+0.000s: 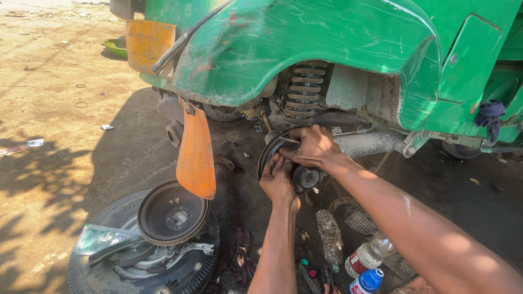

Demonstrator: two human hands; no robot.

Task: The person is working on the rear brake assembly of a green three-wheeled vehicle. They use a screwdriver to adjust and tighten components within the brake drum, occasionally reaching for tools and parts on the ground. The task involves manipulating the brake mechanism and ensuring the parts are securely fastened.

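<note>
Lit by hard, bright sun from above, washing the bare dirt ground point(60, 65) at upper left almost white and laying glare on the scratched green body panel point(305, 43). Deep shade under the vehicle, leaving the wheel hub point(283, 158) dim and low in contrast, with dappled shadow at lower left. Sharp through the middle, slightly stretched toward the edges, softer on the near forearm point(436, 239).

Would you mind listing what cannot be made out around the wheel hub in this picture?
- Head view: the hub is mostly covered by the left hand and right hand.
- Whatever the right hand's fingertips grip is too small to tell.
- The area behind the spring lies in deep shadow.
- The bottles and tyre are cut off by the bottom edge.
</note>
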